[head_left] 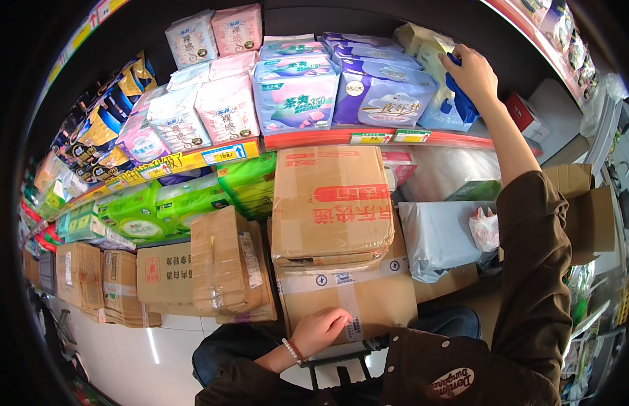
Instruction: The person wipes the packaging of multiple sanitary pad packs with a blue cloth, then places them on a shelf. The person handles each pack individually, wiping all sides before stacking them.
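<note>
Right hand (471,73) grasps blue cloth (462,100) against pale pack (435,114), right part of upper shelf (314,139); left hand (320,332) loosely curled over lower carton (389,298), seemingly empty — a hard push could topple that pack.

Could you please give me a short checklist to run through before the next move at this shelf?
1. Right hand has a grip on the blue cloth: ok, fingers appear closed on it.
2. Left hand free: ok, it looks empty and loosely curled.
3. Yellow-and-blue package undamaged: cannot tell, the right hand and cloth cover part of it.
4. Purple pack upright at the shelf front: ok, it stands just left of that package.
5. Lower shelf unobstructed: not ok, the red-printed carton hides part of it.
6. Contents of that carton known: cannot tell, its inside is not visible.
</note>
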`<state>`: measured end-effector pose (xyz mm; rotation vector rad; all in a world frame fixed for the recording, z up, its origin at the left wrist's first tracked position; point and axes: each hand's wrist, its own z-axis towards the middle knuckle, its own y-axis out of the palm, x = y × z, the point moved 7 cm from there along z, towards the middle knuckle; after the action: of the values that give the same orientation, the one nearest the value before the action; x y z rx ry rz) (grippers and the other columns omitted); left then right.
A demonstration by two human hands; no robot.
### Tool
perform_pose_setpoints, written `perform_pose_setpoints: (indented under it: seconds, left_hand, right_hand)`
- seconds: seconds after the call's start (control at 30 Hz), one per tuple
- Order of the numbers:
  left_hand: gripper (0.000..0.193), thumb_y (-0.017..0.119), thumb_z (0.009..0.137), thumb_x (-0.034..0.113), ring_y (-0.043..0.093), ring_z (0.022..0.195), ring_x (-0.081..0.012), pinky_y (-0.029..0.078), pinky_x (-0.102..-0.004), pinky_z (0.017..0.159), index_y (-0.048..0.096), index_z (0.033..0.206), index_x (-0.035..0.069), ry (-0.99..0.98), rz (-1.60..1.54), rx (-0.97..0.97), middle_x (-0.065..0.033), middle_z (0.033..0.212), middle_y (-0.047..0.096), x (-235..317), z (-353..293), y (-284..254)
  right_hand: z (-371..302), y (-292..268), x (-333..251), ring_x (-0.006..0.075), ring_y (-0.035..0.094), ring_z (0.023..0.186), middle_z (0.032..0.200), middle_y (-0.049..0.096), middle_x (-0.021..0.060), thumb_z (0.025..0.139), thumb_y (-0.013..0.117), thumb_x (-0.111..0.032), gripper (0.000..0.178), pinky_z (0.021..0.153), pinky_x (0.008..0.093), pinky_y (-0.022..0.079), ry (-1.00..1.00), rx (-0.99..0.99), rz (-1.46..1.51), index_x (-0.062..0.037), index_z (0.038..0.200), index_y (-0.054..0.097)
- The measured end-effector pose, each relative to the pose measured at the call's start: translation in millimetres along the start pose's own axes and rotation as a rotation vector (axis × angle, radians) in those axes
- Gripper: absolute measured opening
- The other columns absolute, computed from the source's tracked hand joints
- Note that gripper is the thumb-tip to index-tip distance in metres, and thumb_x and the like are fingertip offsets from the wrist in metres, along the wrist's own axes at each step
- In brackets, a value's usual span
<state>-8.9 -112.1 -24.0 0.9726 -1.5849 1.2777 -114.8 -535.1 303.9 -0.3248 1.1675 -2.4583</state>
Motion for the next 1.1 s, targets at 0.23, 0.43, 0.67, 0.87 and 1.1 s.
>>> perform_pose_setpoints:
  seconds: [0.23, 0.43, 0.67, 0.87, 1.1]
  left_hand:
    - [0.018, 0.050, 0.099, 0.018, 0.067, 0.087, -0.0232, 0.052, -0.0336, 0.076, 0.064, 0.102, 0.007, 0.044, 0.033, 0.012, -0.0071, 0.095, 0.069, 2, -4, -2]
    - [0.017, 0.046, 0.099, 0.019, 0.065, 0.090, -0.0276, 0.051, -0.0376, 0.076, 0.060, 0.099, 0.010, 0.100, 0.086, 0.018, -0.0060, 0.097, 0.068, 1, -8, -3]
    - [0.017, 0.049, 0.099, 0.018, 0.066, 0.085, -0.0265, 0.052, -0.0354, 0.074, 0.062, 0.100, 0.008, 0.139, 0.083, 0.068, -0.0082, 0.094, 0.068, 1, -19, -14]
    - [0.013, 0.051, 0.098, 0.013, 0.068, 0.081, -0.0195, 0.052, -0.0312, 0.070, 0.062, 0.102, 0.007, 0.233, -0.001, 0.185, -0.0082, 0.089, 0.067, 16, -21, -29]
    - [0.064, 0.077, 0.081, 0.019, 0.055, 0.110, -0.0222, 0.050, -0.0356, 0.086, 0.042, 0.134, 0.006, 0.319, -0.059, 0.495, -0.0136, 0.127, 0.049, 21, -34, -58]
  right_hand:
    - [-49, 10, -101, 0.0301, 0.064, 0.096, 0.103, 0.062, 0.0108, 0.085, 0.070, -0.033, 0.034, 0.084, 0.0387, 0.051, -0.501, -0.163, 0.265, -0.0082, 0.108, 0.066]
    - [-49, 23, -124, 0.0347, 0.064, 0.096, 0.107, 0.064, 0.0106, 0.083, 0.072, -0.027, 0.035, 0.082, 0.0436, 0.051, -0.397, -0.224, 0.034, -0.0084, 0.111, 0.061]
    - [-66, 11, -135, 0.0378, 0.062, 0.092, 0.102, 0.064, 0.0133, 0.084, 0.069, -0.023, 0.028, 0.077, 0.0468, 0.049, -0.552, -0.316, 0.006, -0.0081, 0.104, 0.055]
    - [-79, -71, -118, 0.0388, 0.063, 0.087, 0.097, 0.063, 0.0139, 0.085, 0.066, -0.022, 0.026, 0.073, 0.0458, 0.050, -0.565, -0.057, 0.036, -0.0086, 0.104, 0.055]
    - [-206, -158, -145, 0.0368, 0.064, 0.080, 0.088, 0.064, 0.0134, 0.079, 0.069, -0.014, 0.023, 0.067, 0.0446, 0.050, -0.660, -0.327, 0.161, -0.0089, 0.098, 0.057]
